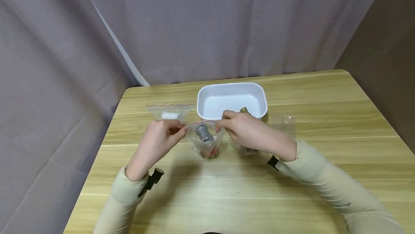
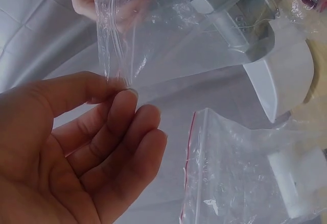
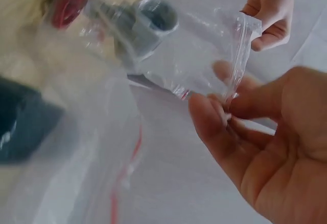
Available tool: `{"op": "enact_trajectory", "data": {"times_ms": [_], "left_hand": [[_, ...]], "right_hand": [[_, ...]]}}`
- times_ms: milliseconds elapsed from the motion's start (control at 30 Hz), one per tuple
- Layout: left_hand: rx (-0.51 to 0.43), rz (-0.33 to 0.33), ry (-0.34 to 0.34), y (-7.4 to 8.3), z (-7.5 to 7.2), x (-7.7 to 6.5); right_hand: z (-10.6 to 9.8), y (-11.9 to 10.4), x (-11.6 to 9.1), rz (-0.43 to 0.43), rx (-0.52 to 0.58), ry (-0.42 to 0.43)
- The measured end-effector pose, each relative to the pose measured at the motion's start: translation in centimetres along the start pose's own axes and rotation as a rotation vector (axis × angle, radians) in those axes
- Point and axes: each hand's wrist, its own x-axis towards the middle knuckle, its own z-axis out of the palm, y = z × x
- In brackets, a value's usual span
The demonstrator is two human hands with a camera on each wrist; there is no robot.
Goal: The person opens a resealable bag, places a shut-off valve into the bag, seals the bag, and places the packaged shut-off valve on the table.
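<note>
A clear zip bag (image 1: 193,138) stands upright on the table between both hands. Inside it are a grey pipe fitting (image 1: 203,133) and something red (image 1: 212,152) lower down. My left hand (image 1: 157,140) pinches the left end of the bag's zip edge between thumb and index finger, its other fingers curled loosely, as the left wrist view shows. At the opposite end, my right hand (image 1: 248,129) pinches the same edge; its thumb and fingertips meet on the zip strip in the right wrist view. The bag's mouth is stretched between the two hands.
Behind the hands sits a white tray (image 1: 231,104). To the left stands another zip bag (image 1: 155,111) with a white piece (image 1: 170,115) inside. A third clear bag (image 1: 284,124) is at the right, partly behind my right hand, near a brass-coloured piece (image 1: 244,110). Curtains hang beyond the wooden table (image 1: 227,198).
</note>
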Motion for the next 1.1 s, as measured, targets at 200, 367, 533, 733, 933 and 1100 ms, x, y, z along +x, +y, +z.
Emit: {"op": "enact_trajectory", "data": {"times_ms": [200, 367, 533, 733, 933, 1100], "left_hand": [[0.009, 0.03, 0.003, -0.1, 0.1, -0.1], [0.018, 0.042, -0.007, -0.3, 0.2, -0.4], [0.0, 0.057, -0.024, -0.5, 0.2, -0.7], [-0.086, 0.155, -0.134, -1.1, 0.5, -1.1], [-0.103, 0.24, -0.165, -1.8, 0.9, -1.6], [-0.108, 0.288, -0.041, -2.2, 1.4, -1.8]], "right_hand": [[-0.7, 0.6, -0.4, -0.074, -0.028, -0.148], [-1.1, 0.7, -0.7, -0.129, -0.004, -0.189], [-1.2, 0.9, -1.1, -0.177, -0.014, -0.089], [-0.7, 1.4, -2.0, -0.139, 0.041, -0.033], [0.0, 2.0, -2.9, -0.149, 0.103, 0.054], [0.4, 2.4, -3.4, -0.168, 0.131, 0.096]]}}
